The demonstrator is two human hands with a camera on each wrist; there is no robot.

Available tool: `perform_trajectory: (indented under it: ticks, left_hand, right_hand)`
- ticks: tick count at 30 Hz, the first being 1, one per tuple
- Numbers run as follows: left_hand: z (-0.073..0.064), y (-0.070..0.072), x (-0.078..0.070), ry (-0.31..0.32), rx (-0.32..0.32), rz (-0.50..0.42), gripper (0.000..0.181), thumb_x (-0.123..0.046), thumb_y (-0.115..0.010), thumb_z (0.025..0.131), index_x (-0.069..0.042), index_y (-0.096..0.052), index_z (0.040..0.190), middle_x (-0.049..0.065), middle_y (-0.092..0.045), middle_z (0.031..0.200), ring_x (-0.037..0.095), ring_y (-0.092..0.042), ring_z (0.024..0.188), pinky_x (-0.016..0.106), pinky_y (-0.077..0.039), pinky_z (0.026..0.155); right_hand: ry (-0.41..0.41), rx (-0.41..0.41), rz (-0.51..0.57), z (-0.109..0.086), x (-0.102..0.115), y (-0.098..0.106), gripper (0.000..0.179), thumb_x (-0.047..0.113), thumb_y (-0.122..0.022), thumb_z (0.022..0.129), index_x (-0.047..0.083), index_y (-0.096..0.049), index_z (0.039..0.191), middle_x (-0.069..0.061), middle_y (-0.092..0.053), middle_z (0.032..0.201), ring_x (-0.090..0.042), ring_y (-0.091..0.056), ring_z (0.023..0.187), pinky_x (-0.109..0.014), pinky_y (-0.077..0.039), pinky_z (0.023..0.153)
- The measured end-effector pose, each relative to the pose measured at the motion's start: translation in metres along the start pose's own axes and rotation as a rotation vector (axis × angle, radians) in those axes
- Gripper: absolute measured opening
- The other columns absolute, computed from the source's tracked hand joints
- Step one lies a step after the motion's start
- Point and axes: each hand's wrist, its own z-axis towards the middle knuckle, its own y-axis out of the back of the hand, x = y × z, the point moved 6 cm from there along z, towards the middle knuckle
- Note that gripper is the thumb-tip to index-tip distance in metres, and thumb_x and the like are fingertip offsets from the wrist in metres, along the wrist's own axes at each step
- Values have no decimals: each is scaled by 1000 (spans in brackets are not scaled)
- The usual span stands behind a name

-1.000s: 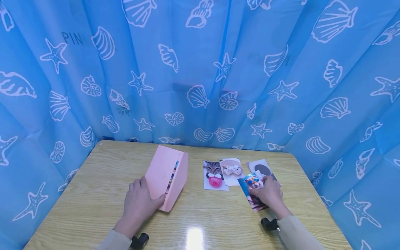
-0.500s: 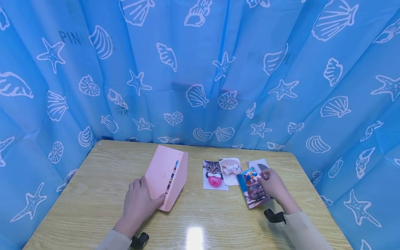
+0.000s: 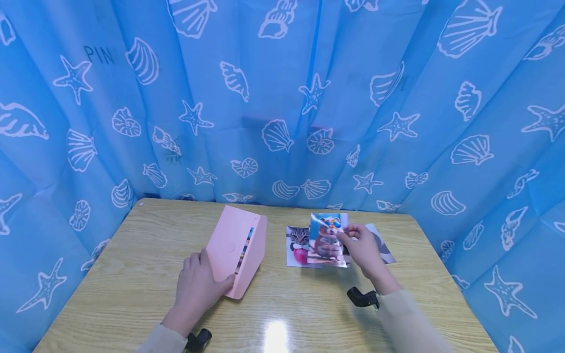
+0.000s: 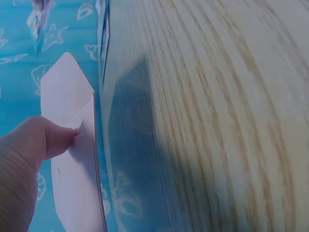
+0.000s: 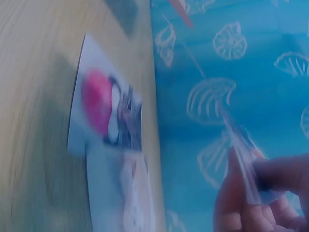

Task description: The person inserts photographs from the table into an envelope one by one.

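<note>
Hamster photo [image 3: 328,240] (animal w/ blue goggles) is in the right hand [image 3: 364,250], approx. 10 o'clock of that hand in head view: thumb & fingers pinch its right edge, almost no gap btwn. them. It looks lifted off the wood-grain surface [image 3: 273,309], w/ shadow below; right-wrist view has it nearly edge-on, blurred. At its 9 o'clock, partly covered in head view, lies the cat photo [image 3: 299,237] w/ pink ball. Right-wrist view: a photo w/ white shapes [image 5: 106,188] meets the cat one at 6 o'clock, detail blurred. Grey photo [image 3: 385,246] lies at 3 o'clock of the hamster one, partly behind the right hand. Well apart, approx. 9 o'clock, is the pink card envelope [image 3: 227,240], tilted, w/ multicol. edges [image 3: 243,252] showing in its slot; can't tell what they are. Left hand [image 3: 198,289] grips it from 7–8 o'clock, fingers along the broad face, thumb pressed by the flap. Both wrists have black gear [image 3: 363,297] & pale sleeves [image 3: 410,321]. Blue curtain [image 3: 282,98] w/ white shells & starfish fills 12 o'clock, beyond the surface's far edge.
</note>
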Motion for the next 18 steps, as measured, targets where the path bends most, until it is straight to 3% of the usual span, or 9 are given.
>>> perform_trajectory:
  ticks: [18]
  left_hand:
    - [2, -3, -2, 1, 9, -3, 108, -62, -72, 68, 17, -39, 133, 31, -49, 116, 40, -46, 105, 53, -44, 83]
  right_hand:
    - [49, -14, 120, -3, 37, -66, 31, 27, -67, 92, 4, -52, 107, -11, -55, 95, -20, -55, 79, -29, -44, 63]
